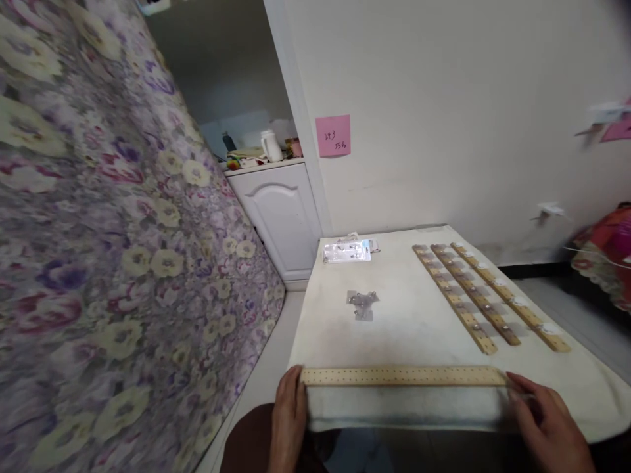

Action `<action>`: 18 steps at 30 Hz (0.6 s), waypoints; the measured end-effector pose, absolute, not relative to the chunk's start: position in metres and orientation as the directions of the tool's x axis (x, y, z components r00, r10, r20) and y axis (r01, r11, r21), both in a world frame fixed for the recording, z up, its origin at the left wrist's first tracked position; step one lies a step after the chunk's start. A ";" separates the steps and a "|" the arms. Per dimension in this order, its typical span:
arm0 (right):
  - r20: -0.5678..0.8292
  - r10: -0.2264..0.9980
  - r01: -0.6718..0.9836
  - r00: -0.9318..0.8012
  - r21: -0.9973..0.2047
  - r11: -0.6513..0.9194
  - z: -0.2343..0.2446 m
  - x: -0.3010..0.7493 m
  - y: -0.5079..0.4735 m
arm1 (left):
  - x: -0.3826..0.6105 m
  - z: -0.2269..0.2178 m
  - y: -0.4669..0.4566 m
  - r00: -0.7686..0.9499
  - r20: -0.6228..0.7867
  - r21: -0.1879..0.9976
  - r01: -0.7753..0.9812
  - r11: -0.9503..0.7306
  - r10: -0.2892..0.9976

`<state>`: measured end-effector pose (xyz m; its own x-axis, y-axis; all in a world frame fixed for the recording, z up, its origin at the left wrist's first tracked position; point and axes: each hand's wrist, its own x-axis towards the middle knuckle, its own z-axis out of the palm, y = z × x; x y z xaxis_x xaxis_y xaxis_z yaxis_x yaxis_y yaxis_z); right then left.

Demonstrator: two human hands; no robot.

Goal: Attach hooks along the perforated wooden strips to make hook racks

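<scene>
A long, pale wooden strip (401, 376) with rows of small holes lies across the table near its front edge. My left hand (290, 404) closes on its left end, fingers together along the edge. At the opposite end, my right hand (542, 410) pinches the strip's tip between thumb and fingers. Beyond the strip, small clear packets with shiny metal pieces (362, 303) sit on the table. To the right, three wooden strips lie slanted side by side: a left one (456, 303), a middle one (476, 295) and a right one (513, 299), each carrying small attached pieces.
A pale cloth covers the table (394, 341). Flat clear packaging (346, 251) lies at its back left. A floral curtain (138, 263) hangs on the left. Behind stand a white cabinet (279, 217) and a wall with a pink note (333, 136).
</scene>
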<state>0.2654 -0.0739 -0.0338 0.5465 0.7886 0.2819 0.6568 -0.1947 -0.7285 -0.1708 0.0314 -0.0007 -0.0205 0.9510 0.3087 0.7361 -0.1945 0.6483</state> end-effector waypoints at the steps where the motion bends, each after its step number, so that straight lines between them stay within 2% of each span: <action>1: 0.303 0.794 0.667 0.526 -0.727 -0.165 -0.028 0.262 -0.072 | -0.171 -0.002 0.032 -0.040 0.308 0.651 0.738 -0.180 0.951; 4: 0.314 0.838 0.658 0.447 -0.750 -0.070 -0.006 0.248 -0.056 | -0.173 -0.007 0.032 -0.042 0.304 0.657 0.732 -0.177 0.952; 6: 0.262 0.881 0.638 0.393 -0.768 -0.056 0.009 0.235 -0.036 | -0.173 -0.010 0.031 -0.035 0.307 0.660 0.728 -0.186 0.951; 12: 0.215 0.971 0.584 0.103 -0.804 0.116 0.034 0.178 0.048 | -0.169 -0.012 0.032 -0.084 0.318 0.665 0.729 -0.159 0.944; 15: 0.195 0.978 0.627 0.075 -0.772 0.106 0.035 0.153 0.080 | -0.169 -0.012 0.035 -0.089 0.325 0.660 0.734 -0.158 0.941; 18: 0.105 0.994 0.666 0.025 -0.744 0.062 0.033 0.144 0.087 | -0.171 -0.014 0.038 -0.038 0.342 0.631 0.749 -0.200 0.939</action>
